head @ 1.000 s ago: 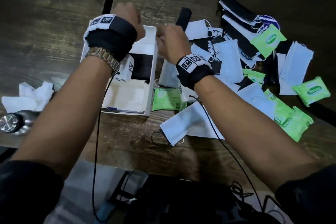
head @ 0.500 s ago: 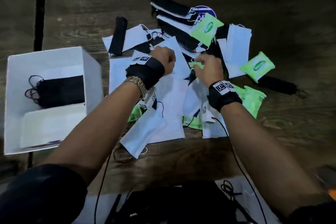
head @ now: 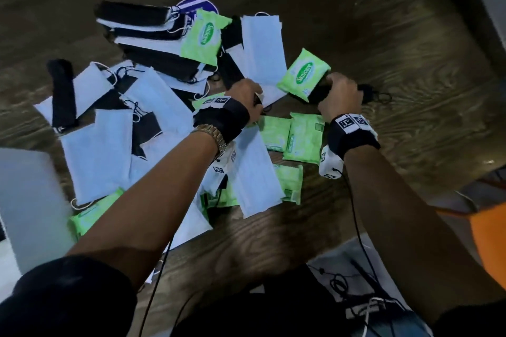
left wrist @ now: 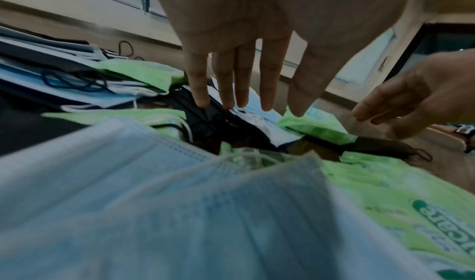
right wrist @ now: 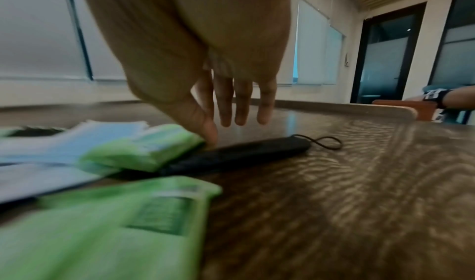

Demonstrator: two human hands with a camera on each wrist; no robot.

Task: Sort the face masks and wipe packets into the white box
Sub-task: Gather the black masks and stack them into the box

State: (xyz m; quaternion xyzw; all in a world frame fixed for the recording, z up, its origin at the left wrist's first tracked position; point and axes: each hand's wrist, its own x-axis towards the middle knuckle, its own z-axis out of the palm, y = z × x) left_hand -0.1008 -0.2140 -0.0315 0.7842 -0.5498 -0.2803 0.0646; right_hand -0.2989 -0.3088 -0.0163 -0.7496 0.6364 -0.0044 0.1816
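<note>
both forearms are stretched forward, each wrist wrapped in a black band. the left hand point(head: 246, 96) is held palm down with 4 fingers point(left wrist: 223, 81) extended. the right hand point(head: 341, 94) is lowered, fingers point(right wrist: 241, 101) loosely straight.

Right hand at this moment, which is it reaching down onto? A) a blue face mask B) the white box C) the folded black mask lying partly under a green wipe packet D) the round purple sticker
C: in the right wrist view the right hand has straight fingers, its thumb tip down at the folded black mask, which lies partly under a green wipe packet; nothing is gripped yet.
</note>
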